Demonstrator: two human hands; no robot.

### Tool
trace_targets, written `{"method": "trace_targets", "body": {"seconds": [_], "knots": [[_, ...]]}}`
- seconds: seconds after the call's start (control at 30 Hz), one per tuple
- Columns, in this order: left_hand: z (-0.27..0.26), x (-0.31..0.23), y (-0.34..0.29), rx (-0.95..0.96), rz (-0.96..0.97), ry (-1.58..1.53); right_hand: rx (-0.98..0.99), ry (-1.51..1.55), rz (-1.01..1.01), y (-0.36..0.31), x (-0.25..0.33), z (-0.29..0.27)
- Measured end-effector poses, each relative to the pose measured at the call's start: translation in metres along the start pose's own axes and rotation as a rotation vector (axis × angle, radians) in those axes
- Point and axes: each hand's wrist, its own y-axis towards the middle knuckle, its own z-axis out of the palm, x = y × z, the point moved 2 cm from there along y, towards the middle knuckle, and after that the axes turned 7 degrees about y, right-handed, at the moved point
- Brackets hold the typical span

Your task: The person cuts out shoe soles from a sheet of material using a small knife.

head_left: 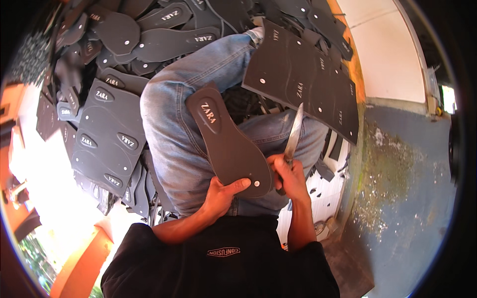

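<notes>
A dark grey sandal sole (231, 149) lies slantwise over my lap, its narrower heel end toward my knees. My left hand (222, 195) grips its wide end from the near side, thumb flat on top beside a small white dot. In my right hand (289, 178) is a knife (295, 133), its blade pointing up and away from me. The fingers of that hand are at the sole's right edge; whether they touch it is hard to tell. Beyond the blade, a dark sheet (303, 79) marked with sole outlines rests by my right leg.
A heap of cut soles (164, 42) spreads beyond my knees and to the left. Another sheet with raised oval pads (107, 134) leans left of my leg. Dark scraps (325, 169) lie on the pale floor at right, next to a blue-grey, stained surface (407, 198).
</notes>
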Motion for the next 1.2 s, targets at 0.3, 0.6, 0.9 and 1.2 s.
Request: {"method": "trace_targets", "body": {"seconds": [0.3, 0.6, 0.9, 1.2], "knots": [[-0.034, -0.124, 0.047, -0.233, 0.149, 0.103, 0.325, -0.076, -0.095, -0.051, -0.024, 0.027], [-0.035, -0.116, 0.042, 0.013, -0.009, 0.367, -0.093, -0.616, -0.287, -0.011, -0.024, 0.039], [-0.025, -0.123, 0.041, 0.057, -0.049, 0.525, -0.063, -0.653, -0.328, 0.001, -0.025, 0.033], [-0.01, -0.116, 0.048, 0.148, -0.068, 0.574, 0.031, -0.587, -0.473, 0.055, 0.042, 0.052]]}}
